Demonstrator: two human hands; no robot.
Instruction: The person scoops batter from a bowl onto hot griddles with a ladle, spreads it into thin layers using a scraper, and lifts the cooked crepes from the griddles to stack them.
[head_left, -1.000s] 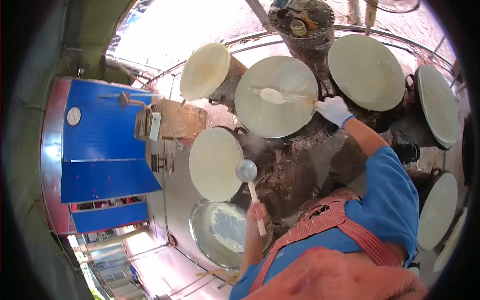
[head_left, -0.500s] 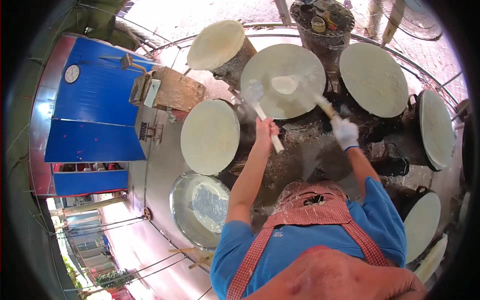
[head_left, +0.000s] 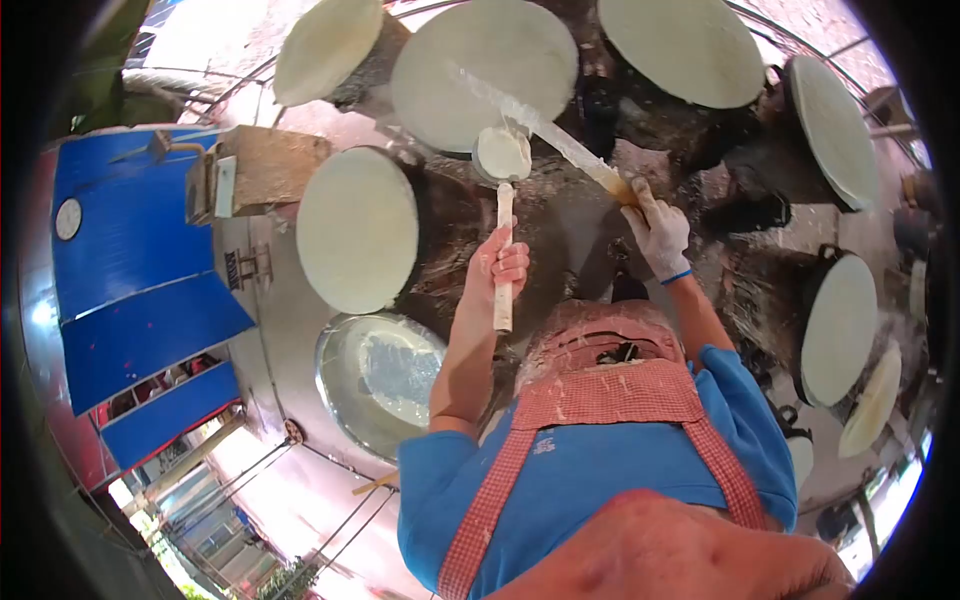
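Observation:
My bare left hand [head_left: 500,262] grips the pale handle of a ladle [head_left: 503,153]. White batter shows in its round bowl, which is just at the near rim of the central round griddle [head_left: 425,105]. In a white glove, my right hand [head_left: 660,235] holds a long flat spreader [head_left: 550,132] by its yellowish handle end. The spreader's blade is smeared with white, and its far part reaches over the griddle. A pale layer covers the griddle's surface. A thin strand hangs between the blade and the ladle.
More round griddles with pale surfaces stand around, at the left [head_left: 357,230], upper right [head_left: 685,50] and right [head_left: 838,330]. A metal basin [head_left: 330,375] with white batter sits at lower left. Beyond it are a wooden box [head_left: 275,165] and blue panels [head_left: 130,250].
The view has shifted, with the griddles now higher in it. The ladle has come to the griddle's near rim and shows batter. The spreader now slants left across the griddle; the white patch there is gone.

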